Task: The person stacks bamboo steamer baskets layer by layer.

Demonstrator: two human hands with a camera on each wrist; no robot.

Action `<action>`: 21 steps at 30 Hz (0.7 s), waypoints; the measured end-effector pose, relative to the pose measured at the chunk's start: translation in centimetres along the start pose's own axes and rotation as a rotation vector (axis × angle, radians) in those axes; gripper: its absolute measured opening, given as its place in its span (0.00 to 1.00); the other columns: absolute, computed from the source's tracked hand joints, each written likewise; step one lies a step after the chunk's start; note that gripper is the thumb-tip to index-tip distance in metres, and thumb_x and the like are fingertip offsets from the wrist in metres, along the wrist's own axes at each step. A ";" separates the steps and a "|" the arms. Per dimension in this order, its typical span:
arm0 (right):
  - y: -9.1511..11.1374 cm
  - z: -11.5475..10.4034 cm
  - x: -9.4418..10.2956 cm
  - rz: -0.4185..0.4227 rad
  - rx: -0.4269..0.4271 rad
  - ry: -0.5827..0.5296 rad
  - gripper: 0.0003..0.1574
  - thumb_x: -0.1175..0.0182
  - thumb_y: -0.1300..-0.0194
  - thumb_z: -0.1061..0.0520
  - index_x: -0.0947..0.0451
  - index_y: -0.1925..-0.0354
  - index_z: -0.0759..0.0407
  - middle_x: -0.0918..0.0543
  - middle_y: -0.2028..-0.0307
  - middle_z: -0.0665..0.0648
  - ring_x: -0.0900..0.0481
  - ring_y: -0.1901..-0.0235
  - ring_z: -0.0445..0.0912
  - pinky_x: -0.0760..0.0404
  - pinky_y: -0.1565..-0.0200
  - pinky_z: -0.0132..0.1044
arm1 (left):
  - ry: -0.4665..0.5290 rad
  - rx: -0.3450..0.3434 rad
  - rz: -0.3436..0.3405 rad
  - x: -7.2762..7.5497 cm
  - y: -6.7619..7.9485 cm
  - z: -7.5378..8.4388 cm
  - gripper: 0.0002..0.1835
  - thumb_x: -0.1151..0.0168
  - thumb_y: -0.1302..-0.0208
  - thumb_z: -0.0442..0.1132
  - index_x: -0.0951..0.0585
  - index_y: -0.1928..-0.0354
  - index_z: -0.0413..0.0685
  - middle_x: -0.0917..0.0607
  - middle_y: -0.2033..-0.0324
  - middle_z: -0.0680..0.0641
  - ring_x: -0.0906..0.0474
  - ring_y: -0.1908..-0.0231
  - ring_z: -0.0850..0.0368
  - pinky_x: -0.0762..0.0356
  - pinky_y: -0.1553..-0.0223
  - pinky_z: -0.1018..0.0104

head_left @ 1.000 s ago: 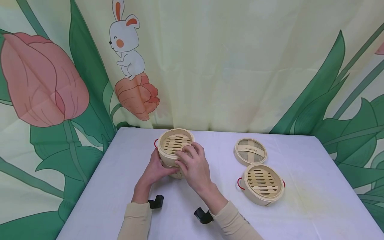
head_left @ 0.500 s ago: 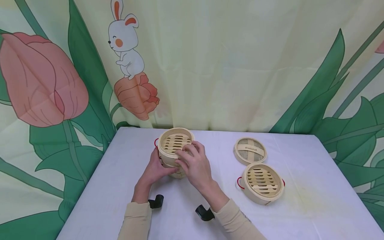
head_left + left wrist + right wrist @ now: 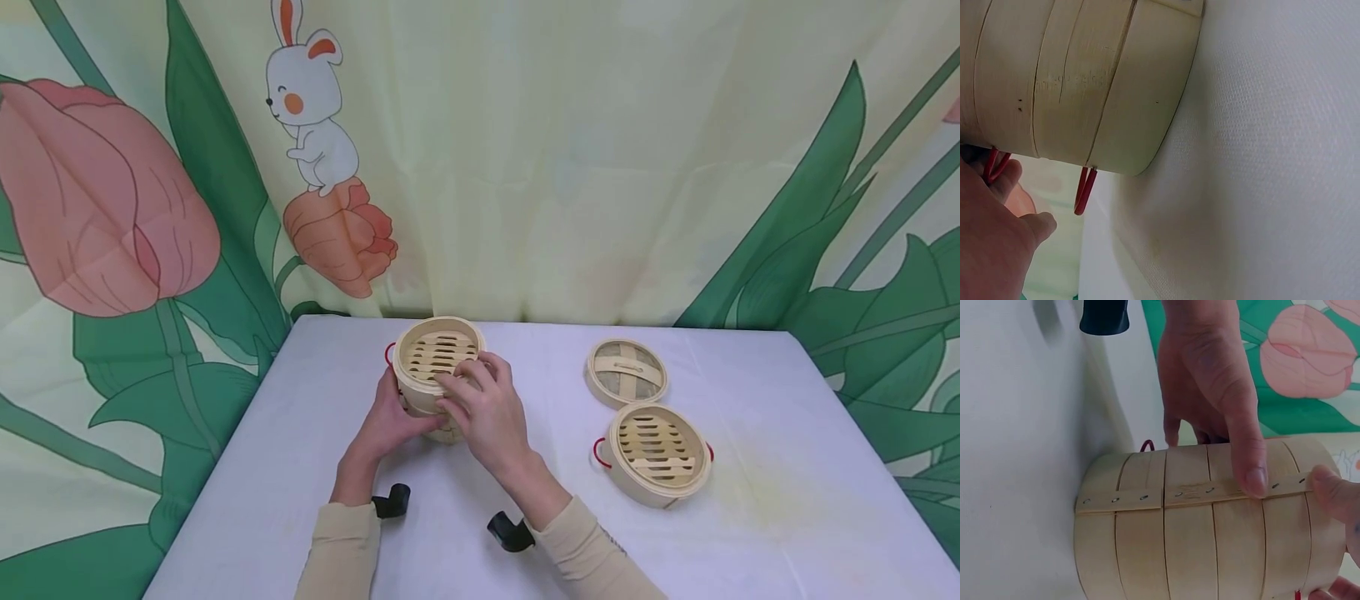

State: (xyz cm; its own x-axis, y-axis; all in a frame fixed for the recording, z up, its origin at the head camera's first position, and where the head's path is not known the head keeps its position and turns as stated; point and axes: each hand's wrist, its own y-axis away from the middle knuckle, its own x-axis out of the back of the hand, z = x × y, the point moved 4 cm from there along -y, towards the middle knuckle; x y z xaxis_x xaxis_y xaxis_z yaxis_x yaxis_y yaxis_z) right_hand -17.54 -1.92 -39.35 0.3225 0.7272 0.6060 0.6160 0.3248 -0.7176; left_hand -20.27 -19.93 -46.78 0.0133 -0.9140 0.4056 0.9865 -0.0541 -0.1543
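Note:
On the table's left side stands a stack of round bamboo steamer baskets; the upper steamer basket [image 3: 417, 397] has a slatted floor and an exposed rim. Beneath it shows part of the lower steamer basket [image 3: 452, 434], its wall [image 3: 1138, 94] and red handle [image 3: 1085, 190] visible in the left wrist view. My left hand [image 3: 387, 423] grips the upper basket from the left, thumb [image 3: 1247, 450] across the front. My right hand [image 3: 491, 417] holds that basket's right front rim, its thumb [image 3: 1335, 490] pressed near the upper edge. Some fingers of both hands are hidden.
To the right, another steamer basket [image 3: 642, 482] with red handles sits on the white-covered table [image 3: 795, 467]. Just behind it lies a round woven steamer lid [image 3: 626, 367]. A printed curtain [image 3: 570, 208] hangs behind the table. Black wrist-worn pieces [image 3: 510, 532] project beside both wrists.
Both hands keep their grip on the upper steamer basket with hardly any movement. The whole head view has shifted slightly.

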 end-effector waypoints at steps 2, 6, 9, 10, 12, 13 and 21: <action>-0.1 0.0 0.0 0.002 0.000 -0.002 0.17 0.23 0.45 0.54 0.11 0.55 0.52 0.19 0.58 0.54 0.29 0.43 0.60 0.21 0.46 0.50 | 0.003 -0.006 0.003 0.0 -0.1 0.1 0.66 0.13 0.61 0.46 0.48 0.22 0.53 0.41 0.28 0.45 0.42 0.31 0.50 0.42 0.32 0.46; -0.2 0.0 0.1 0.011 -0.001 0.007 0.17 0.23 0.45 0.53 0.10 0.56 0.51 0.19 0.58 0.54 0.29 0.43 0.61 0.21 0.47 0.51 | -0.001 -0.027 0.006 0.0 -0.4 0.2 0.66 0.14 0.60 0.47 0.48 0.23 0.53 0.41 0.28 0.45 0.42 0.31 0.51 0.42 0.32 0.46; -0.3 0.0 0.1 0.011 -0.004 0.010 0.16 0.23 0.45 0.53 0.10 0.56 0.50 0.19 0.59 0.54 0.29 0.44 0.61 0.20 0.48 0.51 | 0.002 -0.025 0.006 0.0 -0.4 0.2 0.65 0.14 0.60 0.46 0.48 0.23 0.52 0.41 0.28 0.44 0.42 0.31 0.49 0.43 0.31 0.45; -0.3 0.0 0.1 0.008 -0.006 0.008 0.16 0.23 0.45 0.53 0.10 0.56 0.50 0.19 0.59 0.54 0.29 0.44 0.61 0.20 0.48 0.51 | -0.002 -0.011 0.006 0.1 -0.4 0.2 0.65 0.14 0.60 0.46 0.48 0.23 0.52 0.41 0.28 0.44 0.42 0.31 0.49 0.43 0.31 0.45; -0.2 -0.1 0.1 -0.001 -0.009 0.010 0.16 0.23 0.45 0.53 0.10 0.56 0.50 0.19 0.59 0.54 0.29 0.44 0.61 0.20 0.48 0.52 | -0.012 0.012 0.007 0.1 -0.3 0.2 0.66 0.14 0.60 0.47 0.49 0.23 0.52 0.42 0.28 0.43 0.43 0.31 0.47 0.43 0.31 0.44; -0.2 -0.1 0.0 -0.005 -0.008 0.013 0.16 0.23 0.45 0.53 0.10 0.56 0.50 0.19 0.59 0.54 0.29 0.44 0.61 0.21 0.48 0.52 | -0.020 0.024 0.006 0.1 -0.2 0.2 0.66 0.14 0.60 0.47 0.49 0.23 0.52 0.43 0.28 0.42 0.43 0.31 0.47 0.42 0.32 0.43; -0.2 -0.2 0.1 -0.023 0.001 0.030 0.17 0.24 0.45 0.50 0.10 0.56 0.49 0.19 0.60 0.54 0.29 0.46 0.59 0.22 0.47 0.50 | -0.017 0.005 0.004 0.1 0.0 0.0 0.65 0.14 0.59 0.47 0.48 0.23 0.52 0.42 0.28 0.43 0.43 0.31 0.48 0.42 0.32 0.43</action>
State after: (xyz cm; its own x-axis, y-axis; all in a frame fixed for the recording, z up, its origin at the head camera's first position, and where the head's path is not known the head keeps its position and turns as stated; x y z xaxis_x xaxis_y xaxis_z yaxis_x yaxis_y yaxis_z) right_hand -17.47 -2.05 -39.08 0.3300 0.7008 0.6324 0.6226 0.3420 -0.7038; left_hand -20.23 -20.02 -46.74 0.0196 -0.9070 0.4207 0.9873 -0.0488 -0.1514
